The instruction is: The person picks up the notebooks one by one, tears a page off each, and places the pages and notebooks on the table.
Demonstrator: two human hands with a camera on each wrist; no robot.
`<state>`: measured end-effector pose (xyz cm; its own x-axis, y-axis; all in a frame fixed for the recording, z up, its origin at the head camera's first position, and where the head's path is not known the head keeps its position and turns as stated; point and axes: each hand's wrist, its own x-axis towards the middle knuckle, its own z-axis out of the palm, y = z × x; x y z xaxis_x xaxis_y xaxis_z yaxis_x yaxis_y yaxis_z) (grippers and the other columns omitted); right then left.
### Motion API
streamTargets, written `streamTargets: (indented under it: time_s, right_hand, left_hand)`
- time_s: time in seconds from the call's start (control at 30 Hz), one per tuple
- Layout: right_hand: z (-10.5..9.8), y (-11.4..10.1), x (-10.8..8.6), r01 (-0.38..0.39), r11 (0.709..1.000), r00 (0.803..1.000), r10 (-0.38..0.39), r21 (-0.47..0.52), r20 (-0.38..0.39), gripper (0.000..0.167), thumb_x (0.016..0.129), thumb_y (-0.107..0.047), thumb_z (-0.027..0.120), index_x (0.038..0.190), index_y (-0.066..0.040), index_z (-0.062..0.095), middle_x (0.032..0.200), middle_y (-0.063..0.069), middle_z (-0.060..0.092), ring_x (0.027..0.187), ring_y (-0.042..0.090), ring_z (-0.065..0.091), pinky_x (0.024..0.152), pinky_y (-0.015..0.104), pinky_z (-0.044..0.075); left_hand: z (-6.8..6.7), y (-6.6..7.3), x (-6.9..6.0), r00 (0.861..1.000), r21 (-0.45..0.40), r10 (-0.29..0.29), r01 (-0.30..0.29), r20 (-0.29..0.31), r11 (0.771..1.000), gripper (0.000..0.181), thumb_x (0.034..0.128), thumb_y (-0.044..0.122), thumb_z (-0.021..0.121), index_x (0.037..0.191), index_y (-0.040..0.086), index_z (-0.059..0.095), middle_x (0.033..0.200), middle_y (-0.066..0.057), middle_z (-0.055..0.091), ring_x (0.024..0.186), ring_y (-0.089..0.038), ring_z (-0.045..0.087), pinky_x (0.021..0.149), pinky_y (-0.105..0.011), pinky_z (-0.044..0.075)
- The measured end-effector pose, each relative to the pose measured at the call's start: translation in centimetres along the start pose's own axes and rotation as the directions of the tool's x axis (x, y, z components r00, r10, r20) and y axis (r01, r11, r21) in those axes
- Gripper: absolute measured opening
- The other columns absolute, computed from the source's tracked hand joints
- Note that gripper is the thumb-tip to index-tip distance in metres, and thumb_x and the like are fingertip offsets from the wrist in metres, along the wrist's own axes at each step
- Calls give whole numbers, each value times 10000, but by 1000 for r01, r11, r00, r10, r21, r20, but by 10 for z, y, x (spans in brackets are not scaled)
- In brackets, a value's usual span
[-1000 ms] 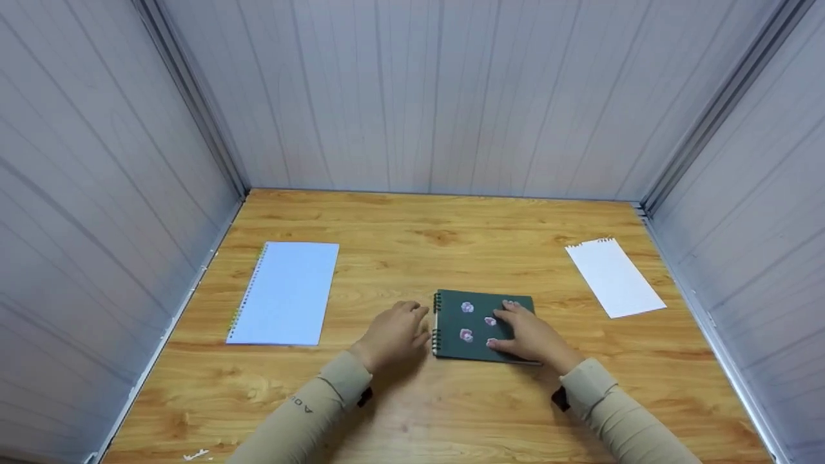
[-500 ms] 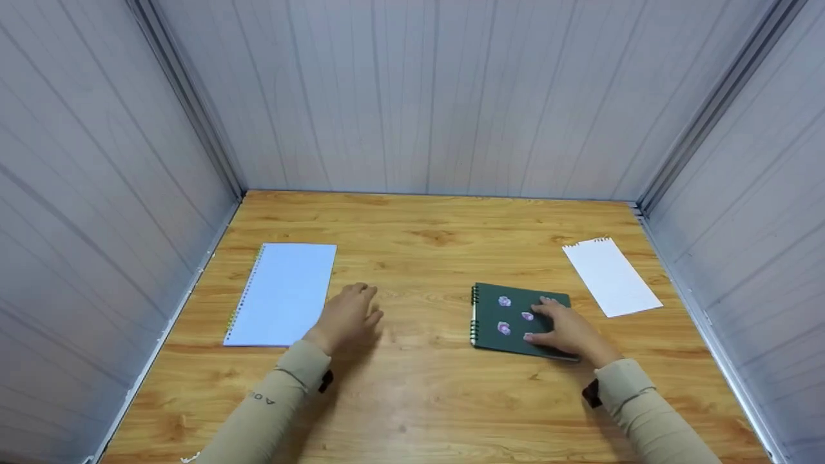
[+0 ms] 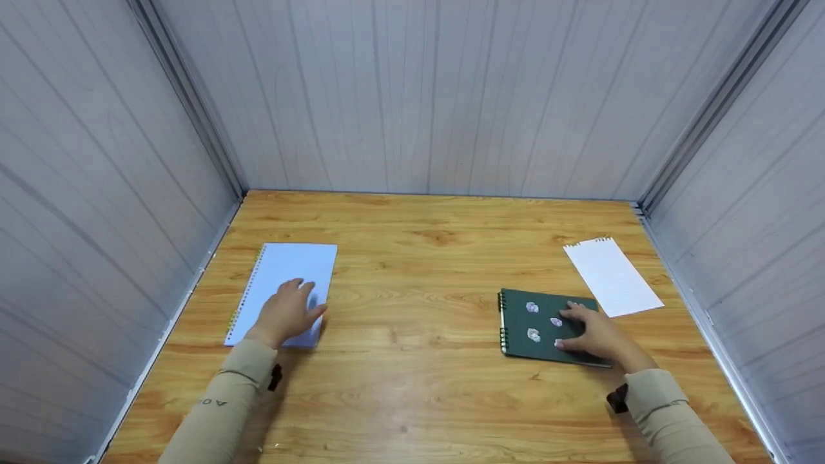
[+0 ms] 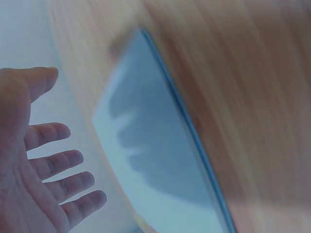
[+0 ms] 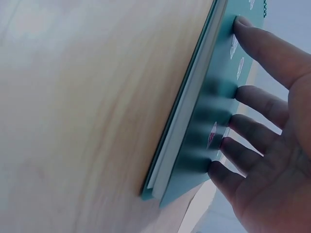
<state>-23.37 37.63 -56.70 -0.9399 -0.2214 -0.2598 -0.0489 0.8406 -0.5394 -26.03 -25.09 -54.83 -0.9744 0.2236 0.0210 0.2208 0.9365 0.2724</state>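
Note:
A dark green spiral notebook [image 3: 544,341] with several pale flower stickers lies closed on the table, right of the middle. My right hand [image 3: 596,335] rests its spread fingertips on the cover; the right wrist view shows thumb and fingers [image 5: 252,131] touching the green cover [image 5: 194,160]. At the left lies a spiral notebook with a blank white page [image 3: 283,264] facing up. My left hand [image 3: 287,312] is over this white notebook, fingers spread and holding nothing. In the left wrist view the hand [image 4: 29,160] hovers above the page [image 4: 155,145], casting a shadow on it.
A loose white sheet [image 3: 613,277] with a torn perforated edge lies at the right, its lower end close to the green notebook's far right corner. Pale panel walls [image 3: 412,96] enclose the wooden table [image 3: 412,258] at the back and both sides.
The green notebook has slid right under my right hand, towards the loose sheet. My left hand has moved left, from beside the green notebook's rings to over the white notebook.

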Motion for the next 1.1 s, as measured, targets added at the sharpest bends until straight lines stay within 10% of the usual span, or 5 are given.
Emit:
streamTargets:
  time_s: [0.47,1.1]
  right_hand:
    - [5,-14,0,72,993,991,-82,-94,-102,778,995,-405,797,1568,45,525,1682,341,391,1551,595,347,1237,766,310]
    - [41,-113,45,216,971,967,-227,-101,-113,735,1051,-389,731,1634,-27,468,1714,286,379,1572,520,384,1243,703,370]
  left_hand:
    - [-3,-55,-12,986,37,-108,104,130,994,766,1081,440,608,1572,-126,448,1633,-437,370,1530,-657,322,1275,-735,278]
    - [1,-66,-21,963,-22,-126,135,237,991,805,1112,464,542,1644,-102,333,1707,-412,229,1585,-650,170,1300,-741,170]
